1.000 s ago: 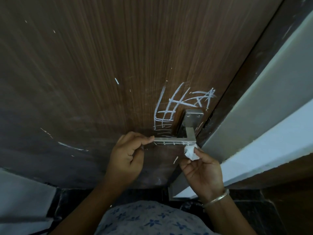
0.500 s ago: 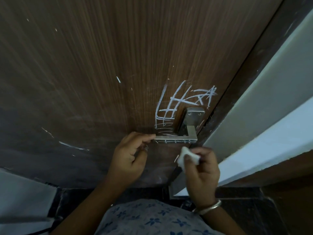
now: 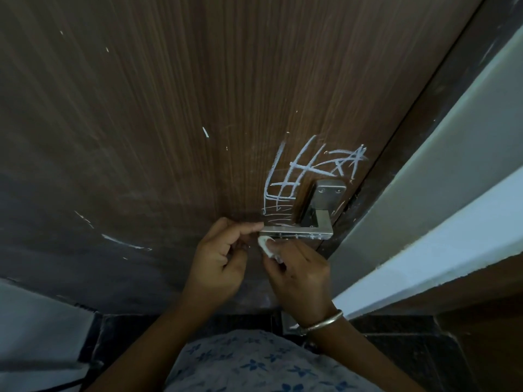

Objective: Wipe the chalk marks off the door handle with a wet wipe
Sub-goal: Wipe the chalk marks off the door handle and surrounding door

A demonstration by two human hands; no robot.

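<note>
A steel lever door handle [image 3: 300,230] juts from a brown wooden door [image 3: 169,123], with small white chalk dots along its front edge. White chalk scribbles [image 3: 308,171] cover the door above and left of the handle's plate. My left hand [image 3: 220,261] pinches the free left tip of the lever between thumb and forefinger. My right hand [image 3: 297,273] holds a folded white wet wipe [image 3: 267,246] just under the lever's left end, touching or almost touching its underside.
The dark door frame [image 3: 418,114] and a pale wall edge [image 3: 441,193] run along the right. More chalk streaks [image 3: 124,241] mark the door at lower left. A dark floor [image 3: 396,349] lies below, and a metal bangle [image 3: 325,321] circles my right wrist.
My right hand pulled the wipe down away from the handle's right corner, then brought it up and left under the lever's left end. My left hand kept its pinch on the lever tip.
</note>
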